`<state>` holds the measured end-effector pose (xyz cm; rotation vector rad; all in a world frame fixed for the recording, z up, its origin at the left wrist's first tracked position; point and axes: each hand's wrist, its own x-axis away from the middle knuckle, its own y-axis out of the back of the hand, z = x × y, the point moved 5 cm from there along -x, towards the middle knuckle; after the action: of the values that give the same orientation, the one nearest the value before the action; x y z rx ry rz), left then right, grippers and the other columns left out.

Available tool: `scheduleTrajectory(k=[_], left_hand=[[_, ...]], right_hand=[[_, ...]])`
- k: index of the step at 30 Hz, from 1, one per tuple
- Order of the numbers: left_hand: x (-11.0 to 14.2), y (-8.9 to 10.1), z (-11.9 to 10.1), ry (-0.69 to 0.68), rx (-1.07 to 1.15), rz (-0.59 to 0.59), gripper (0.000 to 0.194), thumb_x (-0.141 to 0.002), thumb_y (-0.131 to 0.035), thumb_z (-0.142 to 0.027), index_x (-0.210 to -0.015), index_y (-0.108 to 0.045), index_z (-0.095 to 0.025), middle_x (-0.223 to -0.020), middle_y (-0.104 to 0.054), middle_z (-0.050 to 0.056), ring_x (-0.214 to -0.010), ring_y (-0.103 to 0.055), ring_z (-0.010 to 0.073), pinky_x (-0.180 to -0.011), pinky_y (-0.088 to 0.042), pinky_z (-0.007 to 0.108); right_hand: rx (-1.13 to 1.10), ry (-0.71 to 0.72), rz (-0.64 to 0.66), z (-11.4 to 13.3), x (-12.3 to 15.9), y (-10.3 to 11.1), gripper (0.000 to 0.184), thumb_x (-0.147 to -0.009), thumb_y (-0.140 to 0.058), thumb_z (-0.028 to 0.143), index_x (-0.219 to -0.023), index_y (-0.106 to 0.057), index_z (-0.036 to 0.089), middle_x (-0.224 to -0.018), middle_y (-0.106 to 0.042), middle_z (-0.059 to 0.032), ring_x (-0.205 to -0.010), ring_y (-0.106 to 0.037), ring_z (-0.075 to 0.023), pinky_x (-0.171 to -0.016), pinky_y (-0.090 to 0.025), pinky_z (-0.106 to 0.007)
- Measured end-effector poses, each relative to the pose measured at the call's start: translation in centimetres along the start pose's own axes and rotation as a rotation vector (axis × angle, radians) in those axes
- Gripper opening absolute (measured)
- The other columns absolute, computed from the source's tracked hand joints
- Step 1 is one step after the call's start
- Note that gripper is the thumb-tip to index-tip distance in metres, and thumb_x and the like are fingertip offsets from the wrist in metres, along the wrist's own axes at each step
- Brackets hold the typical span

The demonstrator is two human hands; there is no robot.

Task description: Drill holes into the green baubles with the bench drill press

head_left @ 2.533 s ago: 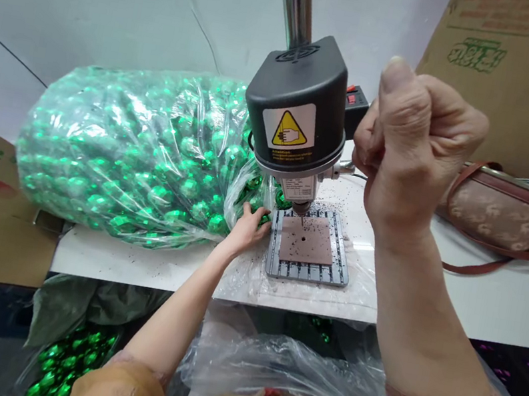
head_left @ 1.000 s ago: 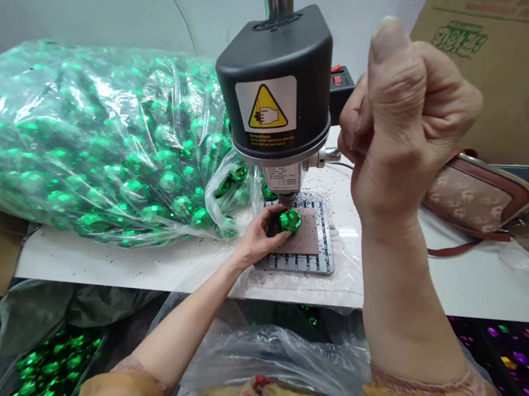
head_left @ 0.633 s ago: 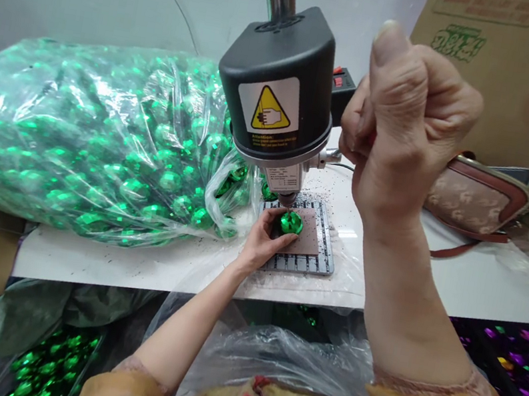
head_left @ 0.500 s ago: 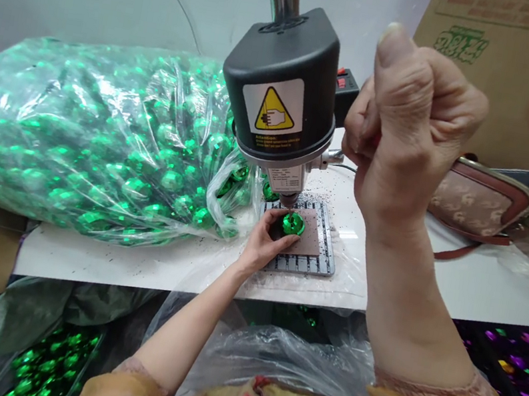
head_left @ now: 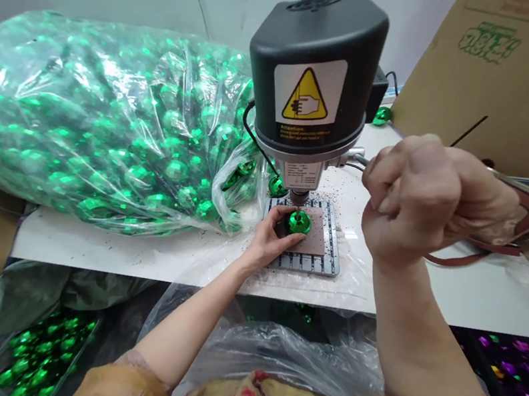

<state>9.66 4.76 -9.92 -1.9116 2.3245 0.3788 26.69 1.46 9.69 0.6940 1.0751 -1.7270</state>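
Under the black drill press my left hand pinches a shiny green ball between thumb and fingers. The ball rests on a brown board on the slotted metal base. A thin drill bit comes down from the chuck and meets the top of the ball. Right of the drill head, my right hand is closed in a fist around the press's feed handle, which the fingers mostly hide. A thin dark rod sticks out behind that hand.
A big clear bag of green balls lies at the left of the white table. Cardboard boxes and a patterned purse are at the right. Below stand bins of green balls and purple balls. Dark shavings are scattered about.
My right fist has swung down and tipped forward. The drill head appears larger and higher in view, and the bit now reaches the green ball. My left hand still holds the ball in place.
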Motion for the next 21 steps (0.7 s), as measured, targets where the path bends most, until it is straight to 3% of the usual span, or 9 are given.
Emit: scheduleTrajectory(k=[5,9,12,16,21], left_hand=[[0.0,0.0,0.0,-0.004,0.002,0.015,0.059,-0.076,-0.083,-0.041,-0.123,-0.055,-0.02,-0.126,-0.066,0.011,-0.119,-0.063,0.0258,-0.106,-0.049,0.042],[-0.1,0.0,0.1,-0.01,-0.002,0.0,0.058,-0.076,-0.084,-0.042,-0.121,-0.056,-0.02,-0.123,-0.067,0.011,-0.117,-0.064,0.0256,-0.104,-0.05,0.042],[0.0,0.1,-0.1,-0.017,-0.017,-0.011,0.058,-0.075,-0.084,-0.043,-0.12,-0.056,-0.02,-0.121,-0.067,0.011,-0.116,-0.065,0.0255,-0.102,-0.051,0.042],[0.0,0.0,-0.1,-0.009,-0.024,-0.001,0.058,-0.076,-0.084,-0.043,-0.121,-0.056,-0.02,-0.125,-0.066,0.012,-0.119,-0.063,0.026,-0.104,-0.049,0.043],[0.0,-0.1,-0.1,-0.01,-0.002,0.004,0.057,-0.076,-0.083,-0.043,-0.12,-0.056,-0.02,-0.127,-0.065,0.012,-0.12,-0.063,0.0259,-0.106,-0.048,0.043]], right_hand=[[-0.006,-0.013,0.011,-0.4,0.5,0.4,0.059,-0.086,-0.064,0.038,-0.049,-0.024,0.017,-0.046,-0.028,0.0028,-0.044,-0.022,-0.0056,-0.049,-0.017,-0.033],[0.005,-0.016,0.017,-0.9,0.8,0.6,0.063,-0.084,-0.065,0.048,-0.047,-0.024,0.018,-0.046,-0.027,0.0025,-0.046,-0.022,-0.0069,-0.049,-0.018,-0.034],[-0.019,0.046,-0.004,-1.2,0.8,0.7,0.067,-0.082,-0.066,0.049,-0.045,-0.021,0.017,-0.044,-0.023,0.0028,-0.045,-0.02,-0.0063,-0.048,-0.016,-0.033],[-0.065,0.182,-0.014,-1.2,0.9,0.6,0.062,-0.085,-0.063,0.036,-0.047,-0.018,0.017,-0.043,-0.022,0.0038,-0.041,-0.019,-0.0049,-0.044,-0.016,-0.03],[-0.082,0.312,0.038,-1.2,1.5,0.8,0.051,-0.084,-0.057,0.018,-0.051,-0.018,0.017,-0.044,-0.024,0.0046,-0.038,-0.028,-0.0058,-0.04,-0.022,-0.028]])
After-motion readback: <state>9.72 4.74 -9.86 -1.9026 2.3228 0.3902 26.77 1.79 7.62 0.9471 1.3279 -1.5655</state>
